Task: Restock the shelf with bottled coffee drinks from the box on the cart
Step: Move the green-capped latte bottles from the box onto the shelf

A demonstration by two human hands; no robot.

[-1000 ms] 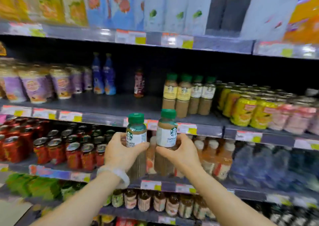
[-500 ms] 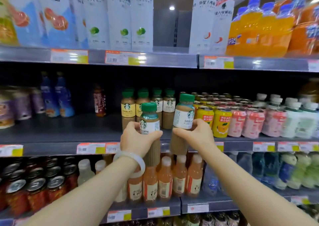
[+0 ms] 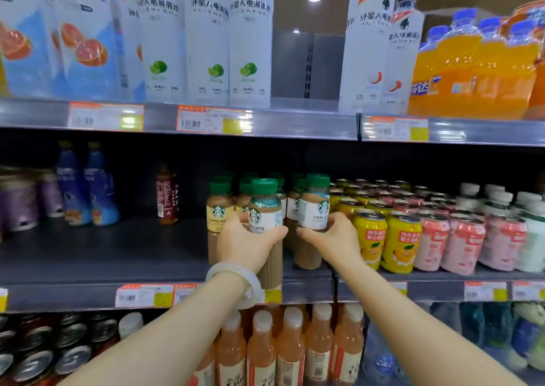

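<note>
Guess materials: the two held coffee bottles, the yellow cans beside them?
Left-hand bottle and right-hand bottle: likely clear plastic, possibly glass; the tan drink shows through, with a glossy label and green cap. Yellow cans: probably metal, with silvery rimmed tops and printed glossy sides.

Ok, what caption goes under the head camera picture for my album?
Both hands, left and right, each hold a caffe latte bottle at the coffee shelf.

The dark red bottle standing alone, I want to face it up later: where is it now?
In the head view the dark red bottle stands alone left of centre on the middle shelf, between the blue bottles and the coffee bottles.
</note>
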